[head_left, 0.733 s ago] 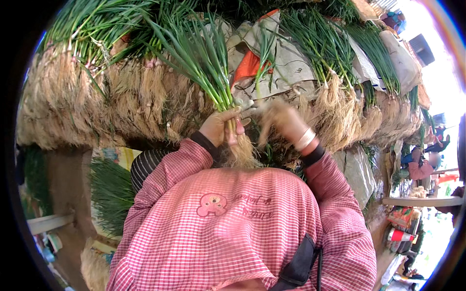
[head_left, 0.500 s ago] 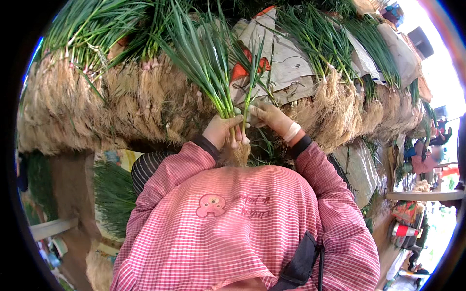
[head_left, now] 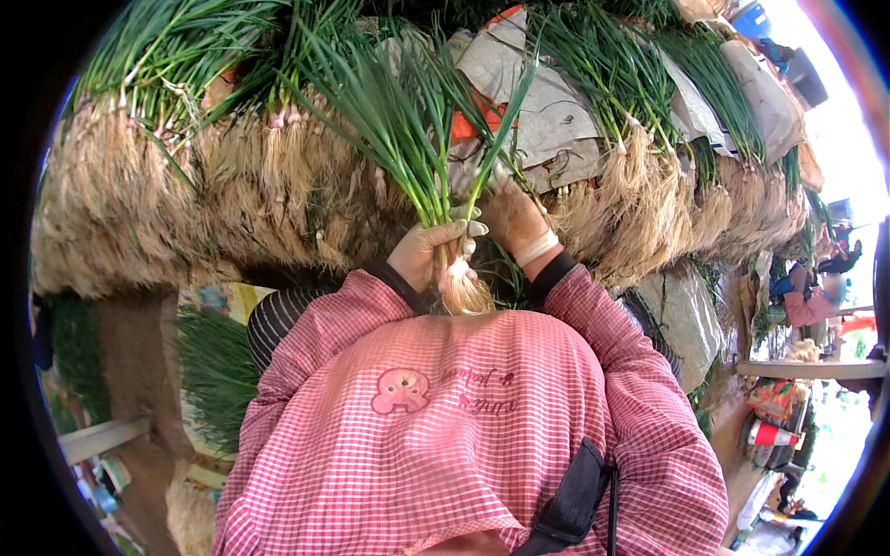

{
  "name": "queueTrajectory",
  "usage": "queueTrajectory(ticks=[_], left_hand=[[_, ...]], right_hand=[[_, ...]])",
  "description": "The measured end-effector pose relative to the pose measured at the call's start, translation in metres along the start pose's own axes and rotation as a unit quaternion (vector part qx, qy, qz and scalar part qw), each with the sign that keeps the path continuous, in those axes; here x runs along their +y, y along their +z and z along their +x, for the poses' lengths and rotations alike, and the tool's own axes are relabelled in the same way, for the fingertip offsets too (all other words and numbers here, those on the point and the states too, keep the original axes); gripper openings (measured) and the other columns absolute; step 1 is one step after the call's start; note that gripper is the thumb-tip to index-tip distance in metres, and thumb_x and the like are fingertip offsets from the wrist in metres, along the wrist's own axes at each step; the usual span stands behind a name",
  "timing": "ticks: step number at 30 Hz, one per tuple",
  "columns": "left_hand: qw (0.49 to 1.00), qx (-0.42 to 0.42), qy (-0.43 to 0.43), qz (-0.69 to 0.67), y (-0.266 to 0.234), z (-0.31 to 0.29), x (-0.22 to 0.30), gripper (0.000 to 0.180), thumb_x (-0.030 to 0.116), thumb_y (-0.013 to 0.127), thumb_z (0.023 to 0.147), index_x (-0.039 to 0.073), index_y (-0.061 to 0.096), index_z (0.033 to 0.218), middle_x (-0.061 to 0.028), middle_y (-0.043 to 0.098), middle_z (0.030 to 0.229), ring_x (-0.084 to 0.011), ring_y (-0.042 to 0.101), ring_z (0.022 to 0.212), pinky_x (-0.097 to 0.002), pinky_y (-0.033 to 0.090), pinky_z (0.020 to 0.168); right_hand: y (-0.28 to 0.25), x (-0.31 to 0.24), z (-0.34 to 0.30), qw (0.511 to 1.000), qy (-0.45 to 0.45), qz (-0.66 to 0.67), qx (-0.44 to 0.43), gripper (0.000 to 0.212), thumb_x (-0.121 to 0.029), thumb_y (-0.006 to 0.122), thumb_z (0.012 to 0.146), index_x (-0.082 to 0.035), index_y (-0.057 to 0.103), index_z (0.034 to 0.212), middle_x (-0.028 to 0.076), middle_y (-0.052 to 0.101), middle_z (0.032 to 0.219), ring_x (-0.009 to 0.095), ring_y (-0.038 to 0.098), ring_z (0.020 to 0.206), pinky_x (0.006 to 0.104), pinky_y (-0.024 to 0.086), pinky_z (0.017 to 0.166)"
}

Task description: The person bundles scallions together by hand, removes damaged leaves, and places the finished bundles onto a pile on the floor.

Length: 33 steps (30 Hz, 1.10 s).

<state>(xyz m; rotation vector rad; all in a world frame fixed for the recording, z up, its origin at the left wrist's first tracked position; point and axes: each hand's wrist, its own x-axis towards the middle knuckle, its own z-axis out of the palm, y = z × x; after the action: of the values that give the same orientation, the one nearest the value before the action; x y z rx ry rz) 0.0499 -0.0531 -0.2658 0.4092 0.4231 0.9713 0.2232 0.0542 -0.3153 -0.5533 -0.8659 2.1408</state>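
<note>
My left hand [head_left: 422, 252] is closed round a bunch of green garlic [head_left: 428, 199] in front of my chest. The long leaves fan up and away from me, while pale bulbs and tan roots [head_left: 464, 289] hang below my fingers. On the bunch's right side, one stalk leans out to the right. Beside that stalk is my right hand [head_left: 513, 221], its wrist wrapped in a white band. Its fingertips point away from me and are blurred, so I cannot make out whether they grip the stalk.
A long heap of green garlic [head_left: 139, 185] spans the far side, roots hanging toward me. Pale sacking [head_left: 556, 125] with orange patches lies on it. More green leaves [head_left: 218, 380] lie at the lower left. At the right are a grey-white sheet [head_left: 684, 320] and another person [head_left: 808, 301].
My right hand has moved up and away from the bulbs along the outer stalk. That stalk leans further right. My left hand still holds the bunch, its bulbs and roots slightly turned.
</note>
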Motion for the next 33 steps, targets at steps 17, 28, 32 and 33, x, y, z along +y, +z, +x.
queueTrajectory(ticks=[17, 28, 32, 33], left_hand=[[0.972, 0.064, 0.013, 0.226, 0.006, -0.014, 0.009, 0.027, 0.012, 0.065, 0.089, -0.004, 0.063, 0.110, -0.0090, 0.066, 0.073, -0.0115, 0.059, 0.050, -0.0231, 0.048, 0.041], [0.991, 0.076, -0.009, 0.111, 0.006, -0.016, 0.012, 0.031, 0.007, 0.064, 0.088, -0.005, 0.060, 0.117, -0.0087, 0.065, 0.086, -0.0133, 0.060, 0.063, -0.0279, 0.053, 0.058], [0.998, 0.034, 0.022, -0.049, -0.005, -0.017, 0.012, 0.044, 0.022, 0.054, 0.098, 0.005, 0.043, 0.136, -0.0133, 0.062, 0.118, -0.0147, 0.060, 0.082, -0.0312, 0.049, 0.059], [0.995, 0.054, 0.022, -0.081, 0.016, -0.021, 0.018, 0.043, 0.021, 0.054, 0.098, 0.004, 0.044, 0.136, -0.0112, 0.062, 0.111, -0.0138, 0.058, 0.076, -0.0292, 0.047, 0.057]], right_hand=[[0.087, -0.062, -0.074, 0.681, -0.114, -0.720, 0.072, 0.030, -0.031, 0.060, 0.090, -0.005, 0.065, 0.103, 0.019, 0.066, 0.098, 0.035, 0.064, 0.087, 0.0425, 0.051, 0.077], [0.058, -0.109, -0.077, 0.970, -0.096, -0.207, 0.088, 0.015, -0.019, 0.060, 0.094, -0.005, 0.065, 0.094, 0.004, 0.065, 0.091, 0.011, 0.057, 0.073, 0.0249, 0.049, 0.068], [-0.007, -0.117, -0.120, 0.582, 0.081, -0.789, -0.180, 0.024, -0.023, 0.054, 0.094, -0.007, 0.064, 0.109, 0.008, 0.068, 0.095, 0.020, 0.064, 0.083, 0.0320, 0.053, 0.079], [-0.009, -0.115, -0.128, 0.389, 0.202, -0.878, -0.195, 0.024, -0.023, 0.054, 0.094, -0.008, 0.064, 0.111, 0.010, 0.068, 0.098, 0.022, 0.066, 0.086, 0.0335, 0.053, 0.081]])
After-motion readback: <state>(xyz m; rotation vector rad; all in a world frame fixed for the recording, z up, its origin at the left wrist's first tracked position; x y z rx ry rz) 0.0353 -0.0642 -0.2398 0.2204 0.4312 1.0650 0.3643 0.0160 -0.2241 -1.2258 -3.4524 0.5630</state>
